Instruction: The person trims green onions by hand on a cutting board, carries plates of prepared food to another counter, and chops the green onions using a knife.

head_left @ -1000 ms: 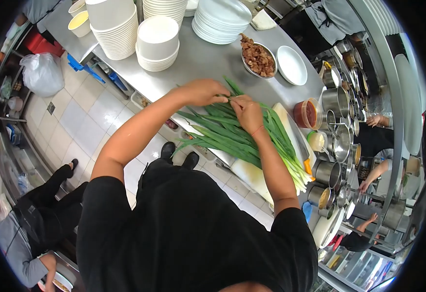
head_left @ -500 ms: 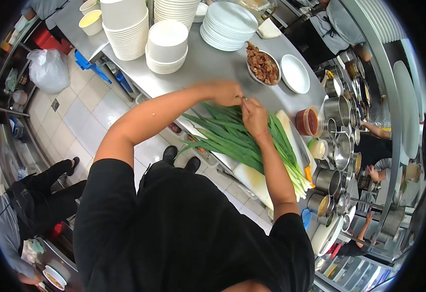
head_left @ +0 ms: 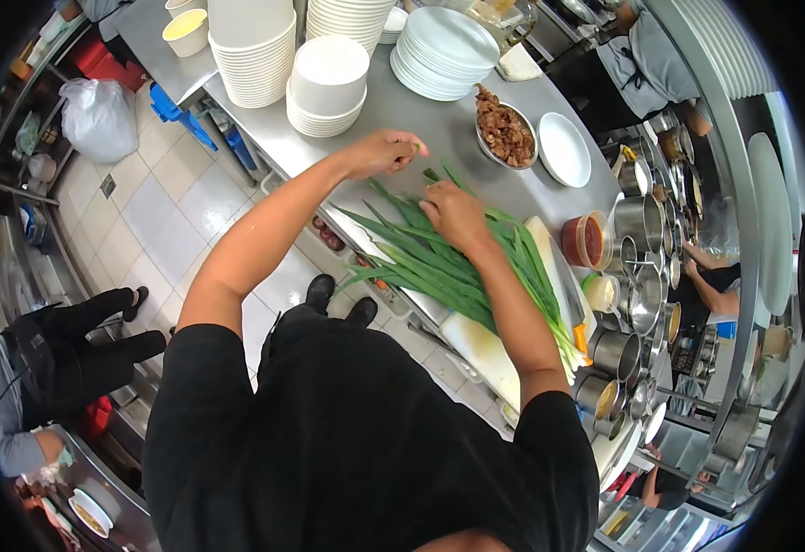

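Observation:
A bunch of long green onions (head_left: 439, 271) lies across a white cutting board (head_left: 480, 354), leaves to the left and pale stems to the lower right. My right hand (head_left: 457, 216) is closed over the leaf tops, and a dark green tip shows just beyond its fingers. My left hand (head_left: 386, 154) is raised up and left of the bunch, its fingers pinched together. A small yellowish-green bit seems to be at those fingertips, too small to name. Along the board's right side rests a knife with an orange handle (head_left: 580, 339).
Beyond my hands are a bowl of browned meat (head_left: 505, 133), an oval white plate (head_left: 564, 152), stacked plates (head_left: 439, 55) and stacked white bowls (head_left: 329, 78). On the right stand a tub of red sauce (head_left: 586, 239) and several metal pots (head_left: 617, 354). Other people work at both sides.
My hands were together at the leaf tops and have come apart. The left moved up and left; the right shifted slightly down and left onto the leaves.

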{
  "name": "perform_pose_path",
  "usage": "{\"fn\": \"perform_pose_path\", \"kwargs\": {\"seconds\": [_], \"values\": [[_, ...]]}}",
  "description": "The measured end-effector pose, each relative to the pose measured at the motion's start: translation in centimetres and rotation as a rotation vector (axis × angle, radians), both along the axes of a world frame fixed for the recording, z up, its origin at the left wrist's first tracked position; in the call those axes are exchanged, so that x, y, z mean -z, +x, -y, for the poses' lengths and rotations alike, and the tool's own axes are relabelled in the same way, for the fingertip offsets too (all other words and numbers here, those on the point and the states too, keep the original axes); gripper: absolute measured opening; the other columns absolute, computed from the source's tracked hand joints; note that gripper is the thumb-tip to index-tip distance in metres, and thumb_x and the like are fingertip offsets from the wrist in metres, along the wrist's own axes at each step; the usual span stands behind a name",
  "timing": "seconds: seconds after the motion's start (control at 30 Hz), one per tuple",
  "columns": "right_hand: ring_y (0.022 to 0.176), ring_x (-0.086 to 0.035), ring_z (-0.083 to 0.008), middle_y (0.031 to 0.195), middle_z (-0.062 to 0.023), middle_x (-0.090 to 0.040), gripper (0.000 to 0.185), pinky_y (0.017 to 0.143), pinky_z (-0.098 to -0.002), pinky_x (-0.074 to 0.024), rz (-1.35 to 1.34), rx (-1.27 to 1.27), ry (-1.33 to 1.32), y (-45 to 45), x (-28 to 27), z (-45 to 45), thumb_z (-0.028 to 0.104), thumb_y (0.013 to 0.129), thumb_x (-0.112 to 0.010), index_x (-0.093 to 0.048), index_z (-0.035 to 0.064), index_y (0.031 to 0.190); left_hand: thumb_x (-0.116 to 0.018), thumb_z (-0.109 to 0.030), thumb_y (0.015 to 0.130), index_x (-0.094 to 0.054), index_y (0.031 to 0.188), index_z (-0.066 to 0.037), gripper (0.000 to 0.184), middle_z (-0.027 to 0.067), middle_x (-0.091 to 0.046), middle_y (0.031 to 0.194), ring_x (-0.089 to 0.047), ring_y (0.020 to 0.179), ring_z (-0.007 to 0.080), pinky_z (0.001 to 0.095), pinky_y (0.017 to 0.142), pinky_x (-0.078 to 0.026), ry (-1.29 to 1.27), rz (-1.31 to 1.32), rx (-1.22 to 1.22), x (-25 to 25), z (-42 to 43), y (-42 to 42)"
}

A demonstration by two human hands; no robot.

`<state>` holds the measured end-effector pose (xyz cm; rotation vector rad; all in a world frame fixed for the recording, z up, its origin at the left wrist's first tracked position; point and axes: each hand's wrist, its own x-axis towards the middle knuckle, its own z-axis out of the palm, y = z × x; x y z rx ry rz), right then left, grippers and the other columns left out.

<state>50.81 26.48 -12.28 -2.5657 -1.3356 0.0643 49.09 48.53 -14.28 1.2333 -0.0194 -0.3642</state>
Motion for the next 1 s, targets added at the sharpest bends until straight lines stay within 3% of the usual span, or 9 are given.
{"fn": "perform_pose_path", "kwargs": {"seconds": [0.13,0.23,0.3,0.4,0.5,0.63,0.7,0.93,1.0], "values": [[0.08,-0.063,-0.0343,0.088,-0.0172,-0.064,0.012,0.072,-0.046,-0.0496,-0.054,0.084,-0.238,1.7,2.1,-1.0,0.012,0.081,-0.058,-0.066,0.005,0.085,-0.049,-0.02,0.095,-0.058,0.099,-0.008,0.016,-0.0053,-0.042,0.067,-0.036,0.059,0.0043,0.0183,0.05,-0.028,0.133,-0.023,0.034,0.9,0.0,-0.5],[0.081,-0.062,-0.0371,0.083,-0.0216,-0.063,0.012,0.073,-0.0469,-0.0481,-0.264,0.07,-0.164,3.3,2.8,-0.5,0.012,0.078,-0.055,-0.062,0.0025,0.08,-0.049,-0.021,0.095,-0.059,0.097,-0.008,0.017,-0.0037,-0.044,0.066,-0.039,0.061,0.0047,0.0205,0.052,-0.031,0.355,0.049,0.086,0.4,0.1,-1.0],[0.076,-0.061,-0.0353,0.077,-0.0194,-0.062,0.012,0.07,-0.0434,-0.0471,-0.342,0.077,-0.119,3.8,3.1,-0.2,0.012,0.077,-0.056,-0.059,0.0006,0.082,-0.05,-0.021,0.094,-0.062,0.096,-0.006,0.02,-0.0014,-0.049,0.067,-0.044,0.064,0.0063,0.024,0.055,-0.037,0.455,0.113,0.133,-0.1,0.2,-0.8],[0.071,-0.06,-0.034,0.074,-0.018,-0.062,0.012,0.067,-0.0412,-0.0465,-0.386,0.093,-0.081,4.2,3.1,-0.2,0.011,0.076,-0.057,-0.057,0.0,0.081,-0.053,-0.021,0.092,-0.066,0.097,-0.003,0.023,0.0058,-0.057,0.069,-0.054,0.072,0.015,0.0322,0.067,-0.044,0.647,0.537,0.029,2.4,1.0,0.9],[0.068,-0.059,-0.0328,0.073,-0.0175,-0.061,0.012,0.066,-0.0403,-0.046,-0.344,0.069,-0.061,4.4,3.4,-0.1,0.01,0.076,-0.057,-0.057,0.0003,0.082,-0.056,-0.021,0.09,-0.069,0.099,-0.005,0.022,0.012,-0.061,0.079,-0.058,0.084,0.0261,0.0387,0.078,-0.046,0.77,0.784,0.184,2.0,1.6,2.2],[0.078,-0.059,-0.0415,0.079,-0.0233,-0.061,0.014,0.072,-0.0459,-0.0459,-0.448,0.1,-0.022,4.8,3.3,0.1,0.013,0.077,-0.055,-0.057,0.0007,0.083,-0.057,-0.022,0.087,-0.068,0.099,-0.009,0.021,0.0139,-0.061,0.086,-0.057,0.09,0.031,0.0414,0.078,-0.046,1.097,0.637,0.438,0.6,2.5,2.8],[0.079,-0.059,-0.0414,0.08,-0.0236,-0.061,0.015,0.072,-0.046,-0.0456,-0.429,0.13,0.039,4.8,2.8,0.1,0.014,0.078,-0.055,-0.057,0.0008,0.084,-0.057,-0.022,0.087,-0.068,0.098,-0.008,0.021,0.014,-0.061,0.091,-0.058,0.092,0.032,0.0428,0.079,-0.046,1.283,0.603,0.528,0.2,2.8,3.2],[0.08,-0.058,-0.0408,0.083,-0.0217,-0.062,0.017,0.072,-0.0451,-0.0449,-0.427,0.156,0.123,3.9,1.1,0.0,0.017,0.083,-0.058,-0.059,0.0009,0.088,-0.053,-0.022,0.087,-0.063,0.093,-0.003,0.021,0.0175,-0.061,0.095,-0.059,0.087,0.036,0.0449,0.077,-0.047,1.221,0.667,0.425,-0.2,3.8,2.8],[0.071,-0.057,-0.0326,0.077,-0.0184,-0.06,0.016,0.067,-0.0399,-0.0442,-0.331,0.116,0.169,3.7,1.2,0.3,0.017,0.085,-0.059,-0.06,0.0011,0.087,-0.053,-0.021,0.087,-0.064,0.092,-0.003,0.022,0.0181,-0.062,0.094,-0.059,0.086,0.0367,0.0447,0.075,-0.047,1.239,0.706,0.404,0.5,3.7,3.0]]}}
